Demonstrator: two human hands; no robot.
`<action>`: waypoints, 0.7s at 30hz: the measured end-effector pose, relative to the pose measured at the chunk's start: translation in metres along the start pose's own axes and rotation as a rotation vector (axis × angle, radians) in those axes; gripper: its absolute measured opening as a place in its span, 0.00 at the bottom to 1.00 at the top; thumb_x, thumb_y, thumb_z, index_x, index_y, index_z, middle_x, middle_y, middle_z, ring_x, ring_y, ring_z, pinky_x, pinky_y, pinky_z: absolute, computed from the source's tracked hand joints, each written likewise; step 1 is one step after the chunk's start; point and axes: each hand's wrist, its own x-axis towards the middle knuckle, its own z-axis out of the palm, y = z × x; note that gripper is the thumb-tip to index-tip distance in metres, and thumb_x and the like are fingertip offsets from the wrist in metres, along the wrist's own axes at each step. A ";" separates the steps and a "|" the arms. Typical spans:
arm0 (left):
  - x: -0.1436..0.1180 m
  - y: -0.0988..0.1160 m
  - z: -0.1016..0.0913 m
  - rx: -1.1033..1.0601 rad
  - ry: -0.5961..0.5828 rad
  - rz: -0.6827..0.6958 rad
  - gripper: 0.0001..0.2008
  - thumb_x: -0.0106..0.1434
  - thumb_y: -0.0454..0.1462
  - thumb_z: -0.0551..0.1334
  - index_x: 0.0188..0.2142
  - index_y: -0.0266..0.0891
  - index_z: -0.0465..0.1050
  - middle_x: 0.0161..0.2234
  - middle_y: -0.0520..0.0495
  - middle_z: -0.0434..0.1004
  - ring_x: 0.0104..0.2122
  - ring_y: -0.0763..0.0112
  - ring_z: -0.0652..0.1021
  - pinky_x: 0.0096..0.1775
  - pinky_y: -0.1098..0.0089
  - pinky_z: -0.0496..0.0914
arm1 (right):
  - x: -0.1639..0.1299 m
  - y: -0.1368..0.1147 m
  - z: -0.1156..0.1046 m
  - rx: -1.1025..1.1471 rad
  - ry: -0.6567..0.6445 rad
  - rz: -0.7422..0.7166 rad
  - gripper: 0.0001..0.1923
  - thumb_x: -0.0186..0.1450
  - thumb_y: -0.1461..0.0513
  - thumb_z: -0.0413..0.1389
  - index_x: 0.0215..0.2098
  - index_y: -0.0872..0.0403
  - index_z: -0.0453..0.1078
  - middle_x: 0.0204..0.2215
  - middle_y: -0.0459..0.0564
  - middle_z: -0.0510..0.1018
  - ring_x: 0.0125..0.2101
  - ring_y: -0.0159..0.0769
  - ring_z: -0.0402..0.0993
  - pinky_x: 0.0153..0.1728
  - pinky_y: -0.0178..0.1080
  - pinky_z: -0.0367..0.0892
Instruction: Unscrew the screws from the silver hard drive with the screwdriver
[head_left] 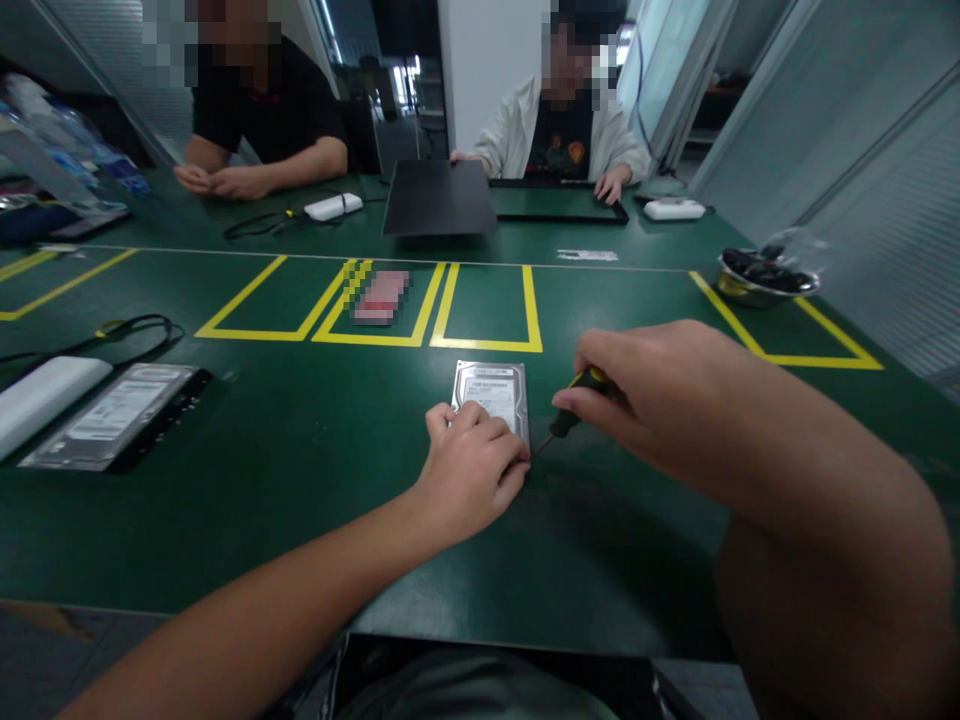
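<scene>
A silver hard drive [491,385] with a white label lies flat on the green table. My left hand [476,455] covers its near part, with the fingers curled over it and the thumb by its near right corner. In my right hand [637,390] is a screwdriver [568,417] with a black and yellow handle, held tilted. Its thin shaft points down and left, and the tip meets the drive's right edge beside my left fingertips. Whether the tip sits in a screw is too small to tell.
Another hard drive [124,415] with a black bracket lies left beside a white power bank [52,395]. Yellow tape outlines [487,345] mark the table. A bowl of dark items [765,280] stands right. Across the table, two people sit; one handles a black panel [440,197].
</scene>
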 end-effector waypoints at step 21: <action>0.000 -0.008 -0.006 0.167 -0.039 0.197 0.10 0.67 0.38 0.57 0.34 0.42 0.76 0.32 0.48 0.77 0.39 0.58 0.71 0.40 0.54 0.58 | -0.002 -0.011 -0.012 0.195 0.006 -0.172 0.04 0.65 0.67 0.55 0.37 0.54 0.70 0.30 0.48 0.76 0.29 0.36 0.69 0.31 0.38 0.59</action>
